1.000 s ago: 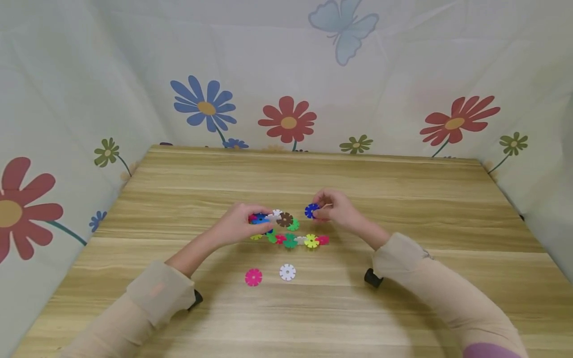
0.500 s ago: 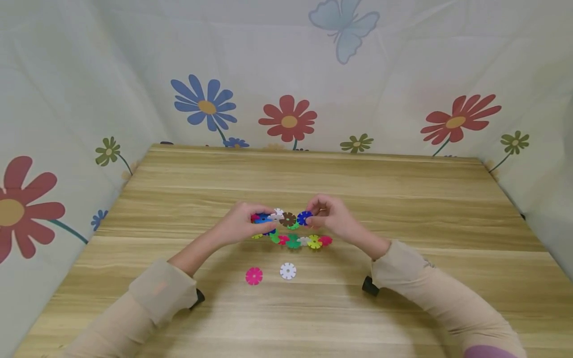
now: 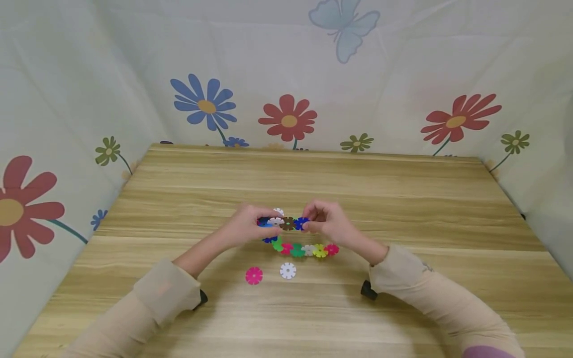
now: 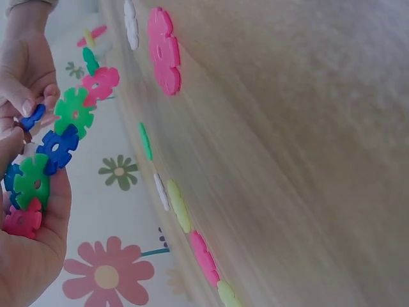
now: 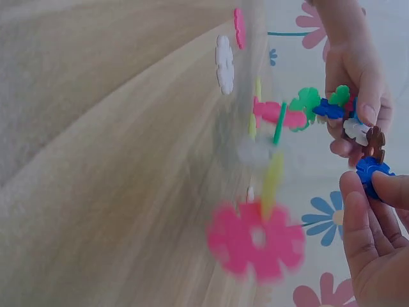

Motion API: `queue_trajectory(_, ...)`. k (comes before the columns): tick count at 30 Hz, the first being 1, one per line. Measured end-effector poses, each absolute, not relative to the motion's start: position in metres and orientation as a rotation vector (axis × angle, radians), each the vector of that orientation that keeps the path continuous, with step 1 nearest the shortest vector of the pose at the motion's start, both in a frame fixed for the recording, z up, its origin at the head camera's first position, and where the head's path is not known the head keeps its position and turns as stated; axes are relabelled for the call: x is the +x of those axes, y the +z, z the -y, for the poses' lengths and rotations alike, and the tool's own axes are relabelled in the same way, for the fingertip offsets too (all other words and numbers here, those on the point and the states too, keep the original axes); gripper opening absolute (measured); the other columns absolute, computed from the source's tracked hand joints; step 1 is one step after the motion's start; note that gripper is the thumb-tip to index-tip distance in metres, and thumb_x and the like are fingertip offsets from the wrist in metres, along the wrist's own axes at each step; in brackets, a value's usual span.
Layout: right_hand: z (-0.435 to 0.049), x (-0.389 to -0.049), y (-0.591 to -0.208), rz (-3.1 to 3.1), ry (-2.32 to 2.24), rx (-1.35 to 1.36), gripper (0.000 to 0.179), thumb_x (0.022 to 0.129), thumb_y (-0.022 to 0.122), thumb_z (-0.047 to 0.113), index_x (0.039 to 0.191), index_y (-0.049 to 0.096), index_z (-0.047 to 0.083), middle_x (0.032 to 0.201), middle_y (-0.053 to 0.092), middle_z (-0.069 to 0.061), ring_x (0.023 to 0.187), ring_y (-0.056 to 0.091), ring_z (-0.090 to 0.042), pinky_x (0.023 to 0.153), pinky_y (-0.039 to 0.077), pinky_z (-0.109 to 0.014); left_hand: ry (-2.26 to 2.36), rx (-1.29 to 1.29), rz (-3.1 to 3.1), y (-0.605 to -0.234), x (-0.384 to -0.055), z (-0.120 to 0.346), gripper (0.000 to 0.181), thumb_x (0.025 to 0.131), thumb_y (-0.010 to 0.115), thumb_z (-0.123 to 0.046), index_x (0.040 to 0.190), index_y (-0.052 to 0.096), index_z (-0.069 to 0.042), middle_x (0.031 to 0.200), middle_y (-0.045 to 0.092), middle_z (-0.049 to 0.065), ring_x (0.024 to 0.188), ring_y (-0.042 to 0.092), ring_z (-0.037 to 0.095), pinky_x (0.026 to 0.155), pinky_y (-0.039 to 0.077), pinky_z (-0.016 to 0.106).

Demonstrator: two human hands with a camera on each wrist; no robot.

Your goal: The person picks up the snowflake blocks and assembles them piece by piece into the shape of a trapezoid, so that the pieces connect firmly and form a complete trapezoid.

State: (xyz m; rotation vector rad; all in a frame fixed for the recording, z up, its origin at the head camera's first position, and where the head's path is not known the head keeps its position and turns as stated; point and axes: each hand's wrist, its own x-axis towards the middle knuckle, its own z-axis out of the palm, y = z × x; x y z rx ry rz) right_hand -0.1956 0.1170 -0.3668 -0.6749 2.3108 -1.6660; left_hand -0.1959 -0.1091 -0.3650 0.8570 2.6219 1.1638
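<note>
My left hand (image 3: 246, 226) grips a curved chain of slotted plastic snowflake discs, with a white disc (image 5: 356, 131) and a brown disc (image 5: 376, 146) past its fingertips. Between thumb and fingers, my right hand (image 3: 331, 221) pinches a dark blue disc (image 5: 370, 173), its edge right at the brown one. The chain's other arm hangs nearer to me, through a green disc (image 4: 75, 113) and a yellow disc (image 3: 320, 250) to a pink end disc (image 5: 255, 240). Left fingers partly hide the discs at the bend.
A loose pink disc (image 3: 254, 275) and a loose white disc (image 3: 288, 271) lie on the wooden table (image 3: 286, 323) in front of the chain. Several more discs lie flat beyond it, among them a yellow disc (image 4: 179, 206). A flower-printed cloth (image 3: 380, 89) stands behind the table.
My right hand has moved left and a little toward me, bringing the dark blue disc to the brown one. My left hand has shifted slightly right with the chain, whose hanging arm also moved nearer.
</note>
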Motion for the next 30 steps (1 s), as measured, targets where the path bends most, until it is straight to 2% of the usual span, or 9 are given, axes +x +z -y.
queue_trajectory(4,-0.116,-0.191,-0.365,-2.336,-1.652,-0.717,0.010,0.075,0.061,-0.010,0.084,0.057,-0.006,0.072,0.058,-0.018,0.059,0.055,-0.016,0.054,0.050,-0.025,1.156,0.885,-2.619,-0.367,-0.194,0.107,0.034,0.074,0.069,-0.031,0.101,0.067,-0.011,0.091,0.069,0.002,0.061,0.052,0.006,0.050,0.043,0.018)
queue_trajectory(9,-0.114,-0.186,-0.361,-2.377,-1.633,-0.728,0.009,0.075,0.062,-0.009,0.081,0.058,-0.005,0.071,0.059,-0.017,0.059,0.054,-0.013,0.053,0.049,-0.021,1.171,0.932,-2.621,-0.365,-0.192,0.107,0.034,0.075,0.068,-0.033,0.100,0.068,-0.010,0.090,0.069,0.003,0.058,0.050,0.006,0.047,0.039,0.017)
queue_trajectory(16,-0.110,-0.181,-0.361,-2.398,-1.667,-0.808,0.005,0.075,0.061,-0.010,0.076,0.060,-0.005,0.070,0.062,-0.017,0.059,0.058,-0.029,0.051,0.049,-0.021,1.083,0.975,-2.661,-0.361,-0.189,0.105,0.034,0.074,0.069,-0.030,0.101,0.068,-0.008,0.088,0.070,0.004,0.046,0.036,0.003,0.042,0.030,0.016)
queue_trajectory(23,-0.110,-0.183,-0.358,-2.399,-1.661,-0.764,0.005,0.078,0.060,-0.008,0.082,0.059,-0.006,0.074,0.061,-0.018,0.061,0.057,-0.020,0.054,0.049,-0.020,1.059,0.951,-2.664,-0.356,-0.190,0.105,0.041,0.077,0.064,-0.041,0.105,0.066,-0.011,0.082,0.068,0.000,0.051,0.044,0.004,0.046,0.038,0.018)
queue_trajectory(30,-0.110,-0.187,-0.355,-2.435,-1.586,-0.796,0.007,0.080,0.059,-0.004,0.087,0.060,-0.004,0.078,0.062,-0.016,0.064,0.058,-0.015,0.058,0.050,-0.022,0.950,0.953,-2.700,-0.353,-0.190,0.105,0.043,0.078,0.063,-0.040,0.113,0.062,-0.014,0.080,0.067,0.001,0.050,0.042,0.005,0.046,0.036,0.018)
